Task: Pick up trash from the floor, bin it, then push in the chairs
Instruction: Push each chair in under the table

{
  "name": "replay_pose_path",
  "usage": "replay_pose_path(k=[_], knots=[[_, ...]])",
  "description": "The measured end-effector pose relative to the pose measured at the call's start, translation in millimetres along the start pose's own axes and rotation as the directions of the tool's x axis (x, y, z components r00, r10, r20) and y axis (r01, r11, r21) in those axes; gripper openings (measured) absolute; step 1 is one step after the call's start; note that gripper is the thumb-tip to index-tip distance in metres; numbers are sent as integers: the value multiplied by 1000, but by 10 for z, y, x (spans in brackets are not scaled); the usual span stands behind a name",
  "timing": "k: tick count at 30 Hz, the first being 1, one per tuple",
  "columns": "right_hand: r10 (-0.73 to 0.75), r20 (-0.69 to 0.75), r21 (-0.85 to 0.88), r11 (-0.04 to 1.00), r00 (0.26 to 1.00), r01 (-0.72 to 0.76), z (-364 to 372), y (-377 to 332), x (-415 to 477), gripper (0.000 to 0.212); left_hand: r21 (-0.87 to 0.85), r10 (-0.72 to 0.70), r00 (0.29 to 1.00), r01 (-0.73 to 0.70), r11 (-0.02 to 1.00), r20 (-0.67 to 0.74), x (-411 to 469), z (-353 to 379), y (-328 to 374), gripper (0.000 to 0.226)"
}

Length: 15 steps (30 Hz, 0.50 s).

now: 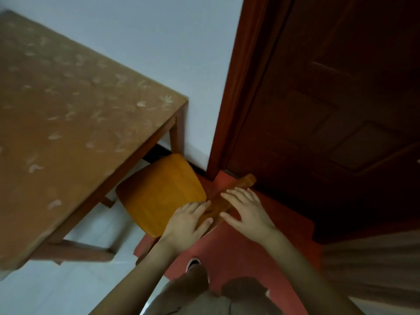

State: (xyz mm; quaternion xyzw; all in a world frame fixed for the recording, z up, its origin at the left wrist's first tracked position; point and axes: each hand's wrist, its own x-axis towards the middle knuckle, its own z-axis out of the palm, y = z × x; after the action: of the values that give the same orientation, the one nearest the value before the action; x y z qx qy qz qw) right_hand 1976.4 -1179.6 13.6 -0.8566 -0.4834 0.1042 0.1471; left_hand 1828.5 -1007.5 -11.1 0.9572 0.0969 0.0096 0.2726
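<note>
Head view: a wooden chair [161, 194] stands at the side of the table [79, 121] that faces the person, close to the corner leg by the white wall [181, 53]. The front of its orange-yellow seat is tucked under the table edge, while most of the seat and the whole back are out in the open. The top rail of the chair back [246, 180] runs slantwise toward the dark door [329, 110], and both hands lie on it.

The left hand [188, 221] rests flat over the rail's near end, fingers straight and pointing toward the seat. The right hand [247, 212] lies just beside it farther along the rail, fingers spread and straight, thumb out. Neither hand curls round the wood. That looks like a pushing hold rather than a lifting one, with the palms set to drive the chair forward under the table.

The chair's back legs appear to stand on the red floor strip [261, 258] before the door, and pale tile lies under the table. A shoe [193, 263] is planted close behind the chair. No trash or bin shows, so I judge the work to be at the chair-pushing stage, with this chair not yet fully in.
</note>
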Motion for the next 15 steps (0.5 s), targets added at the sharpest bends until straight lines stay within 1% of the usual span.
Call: replay_pose_path(k=[3,6,8,10,12,15], knots=[[-134,142,-15,990,981,138,-8,142,188,63,-40,-79,996,80,996,41,-28,16,-16,61],[-253,259,12,966,932,258,-3,293,333,65,-110,-182,981,188,976,68,-77,61,-11,62],[-326,307,21,942,894,336,23,389,400,66,-129,-249,967,255,958,61,-122,129,5,60],[-404,316,35,909,858,415,57,490,447,64,-149,-316,947,320,936,49,-171,206,70,58],[-460,306,71,884,833,462,73,565,500,62,-137,-380,925,378,916,13,-222,268,180,53],[-476,273,178,879,836,443,101,627,557,62,-86,-473,875,466,881,-101,-276,359,333,48]])
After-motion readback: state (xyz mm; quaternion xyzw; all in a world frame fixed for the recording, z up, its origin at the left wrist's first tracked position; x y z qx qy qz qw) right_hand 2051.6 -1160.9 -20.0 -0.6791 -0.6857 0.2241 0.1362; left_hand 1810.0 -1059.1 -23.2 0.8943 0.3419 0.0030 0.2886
